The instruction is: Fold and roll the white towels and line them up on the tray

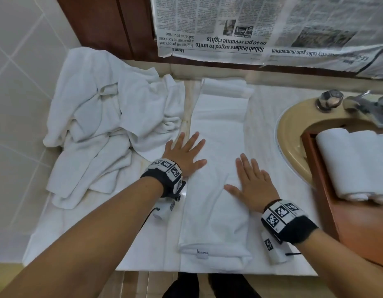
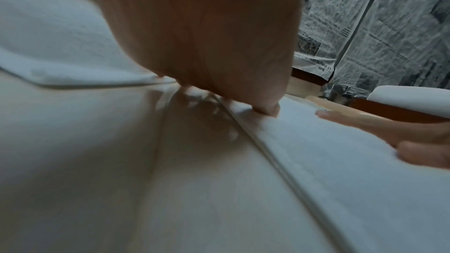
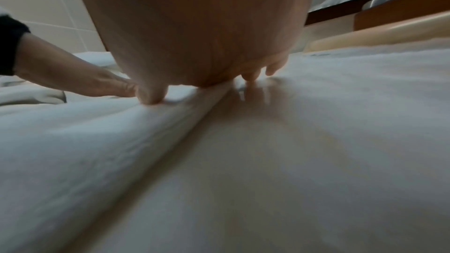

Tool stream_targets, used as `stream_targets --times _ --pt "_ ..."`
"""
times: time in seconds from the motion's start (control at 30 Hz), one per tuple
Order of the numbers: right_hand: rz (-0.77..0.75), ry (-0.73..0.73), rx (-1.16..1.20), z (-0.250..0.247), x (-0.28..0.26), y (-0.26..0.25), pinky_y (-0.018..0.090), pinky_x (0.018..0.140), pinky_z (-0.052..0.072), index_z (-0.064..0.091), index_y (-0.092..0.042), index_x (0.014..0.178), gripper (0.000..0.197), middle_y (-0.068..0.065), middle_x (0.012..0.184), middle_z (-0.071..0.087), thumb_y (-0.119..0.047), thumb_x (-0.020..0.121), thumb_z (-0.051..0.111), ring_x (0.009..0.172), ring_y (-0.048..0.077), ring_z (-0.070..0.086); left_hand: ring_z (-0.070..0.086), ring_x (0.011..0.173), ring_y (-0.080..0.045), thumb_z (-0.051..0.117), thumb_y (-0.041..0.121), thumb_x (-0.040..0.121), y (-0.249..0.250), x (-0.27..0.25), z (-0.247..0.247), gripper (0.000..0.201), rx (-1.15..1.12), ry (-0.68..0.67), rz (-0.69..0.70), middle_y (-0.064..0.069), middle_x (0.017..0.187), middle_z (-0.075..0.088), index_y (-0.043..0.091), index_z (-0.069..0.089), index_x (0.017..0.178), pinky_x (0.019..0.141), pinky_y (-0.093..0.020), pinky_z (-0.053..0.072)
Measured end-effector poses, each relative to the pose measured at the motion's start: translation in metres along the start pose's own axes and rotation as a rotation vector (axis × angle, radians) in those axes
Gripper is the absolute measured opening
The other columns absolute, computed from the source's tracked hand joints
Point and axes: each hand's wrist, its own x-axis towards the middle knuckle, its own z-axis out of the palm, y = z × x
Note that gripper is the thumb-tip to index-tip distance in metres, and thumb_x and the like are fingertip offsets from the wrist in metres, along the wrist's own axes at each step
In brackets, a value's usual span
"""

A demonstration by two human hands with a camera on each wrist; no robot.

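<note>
— Towels point(image 1: 104, 125), a loose heap, sit at the worktop's point(image 1: 63, 229) back left corner, presumably waiting their turn. And that long one?

— The strip point(image 1: 216, 168) is a towel folded lengthwise, running from the back edge to the front edge, label at the front. It looks ready for rolling.

— Why are both hands on it?

— Probably to smooth the fold. The left hand point(image 1: 184, 155) lies flat, fingers straight and spread, on the strip's left edge, partly over the worktop. The right hand point(image 1: 250, 181) lies just as flat toward the right edge. Neither clutches anything; both only press down.

— And beyond them?

— The sink point(image 1: 289, 125) is set into the right end, with the tray point(image 1: 345, 222) laid across it near the front. Rolls point(image 1: 354, 160) already lie on the tray side by side, so the line is begun.
</note>
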Motion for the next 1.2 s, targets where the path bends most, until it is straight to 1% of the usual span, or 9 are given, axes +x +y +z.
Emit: stream_targets --times 0.17,0.3,0.37,0.43,0.53,0.63,0.8,0.97,1.2 --pt "-0.027 0.024 0.000 -0.005 0.020 0.012 0.045 0.118 -0.002 -0.020 -0.023 0.150 0.095 -0.010 0.150 -0.036 -0.077 0.078 0.008 0.145 0.020 -0.023 -0.020 0.147 -0.021 0.024 0.065 0.094 0.012 -0.006 0.003 0.075 0.007 0.014 0.015 0.013 0.155 -0.031 0.034 -0.013 0.152 0.118 -0.050 -0.001" --pt "-0.090 0.000 0.068 -0.027 0.037 0.035 0.046 0.118 -0.001 -0.012 -0.026 0.152 0.085 -0.011 0.157 -0.025 -0.062 0.093 0.038 0.147 0.018 -0.018 -0.020 0.147 -0.019 0.023 0.066 0.094 0.022 -0.016 0.024 0.075 0.011 0.060 0.046 0.014 0.155 -0.031 0.036 -0.014 0.151 0.118 -0.049 0.002" --pt "-0.078 0.040 0.238 -0.031 0.029 0.038 0.040 0.118 0.004 0.007 -0.024 0.155 0.079 -0.008 0.161 -0.009 -0.045 0.094 0.053 0.149 0.016 -0.006 -0.020 0.147 -0.019 0.020 0.068 0.093 0.024 -0.019 0.027 0.074 0.020 0.061 0.010 0.015 0.154 -0.032 0.037 -0.015 0.151 0.118 -0.049 0.003" --pt "-0.021 0.176 0.564 -0.023 0.012 0.036 0.025 0.113 0.019 0.041 -0.015 0.145 0.059 -0.001 0.159 0.022 -0.028 0.092 0.064 0.143 0.016 0.024 -0.019 0.147 -0.018 0.019 0.071 0.092 0.027 -0.019 0.024 0.075 0.032 0.051 -0.013 0.016 0.154 -0.031 0.039 -0.014 0.151 0.117 -0.050 0.004" --pt "0.052 0.300 0.823 -0.005 -0.021 0.028 0.017 0.090 0.039 0.066 -0.011 0.110 0.026 0.004 0.126 0.052 -0.019 0.086 0.071 0.102 0.012 0.053 -0.017 0.147 -0.017 0.021 0.071 0.092 0.030 -0.019 0.020 0.075 0.040 0.031 -0.046 0.016 0.155 -0.031 0.040 -0.014 0.151 0.118 -0.051 0.006" --pt "0.034 0.169 0.764 0.004 -0.049 0.031 0.016 0.069 0.038 0.063 -0.019 0.104 0.029 0.000 0.104 0.054 -0.035 0.082 0.074 0.087 0.010 0.050 -0.015 0.148 -0.017 0.024 0.070 0.092 0.035 -0.019 0.018 0.075 0.035 0.026 -0.070 0.016 0.156 -0.028 0.040 -0.012 0.151 0.117 -0.052 0.007" --pt "-0.122 -0.162 0.604 0.001 -0.086 0.037 0.018 0.064 0.035 0.047 -0.029 0.120 0.069 -0.010 0.095 0.051 -0.041 0.064 0.086 0.078 0.002 0.046 -0.014 0.148 -0.019 0.025 0.071 0.091 0.037 -0.017 0.016 0.075 0.027 0.012 -0.110 0.017 0.156 -0.026 0.042 -0.012 0.150 0.117 -0.053 0.007" --pt "-0.133 -0.079 0.507 0.019 -0.098 0.037 0.026 0.060 0.043 0.045 -0.024 0.112 0.050 -0.001 0.080 0.048 -0.010 0.071 0.071 0.066 0.013 0.046 -0.014 0.148 -0.020 0.027 0.072 0.090 0.041 -0.016 0.014 0.076 0.012 -0.019 -0.161 0.018 0.156 -0.027 0.046 -0.013 0.149 0.117 -0.054 0.005" --pt "-0.030 0.158 0.781 0.039 -0.117 0.048 0.020 0.058 0.038 0.051 -0.016 0.077 0.023 0.001 0.077 0.055 -0.007 0.070 0.072 0.067 0.013 0.046 -0.012 0.149 -0.024 0.028 0.071 0.091 0.043 -0.015 0.012 0.076 0.029 -0.038 -0.178 0.016 0.157 -0.025 0.045 -0.012 0.149 0.116 -0.055 0.006"
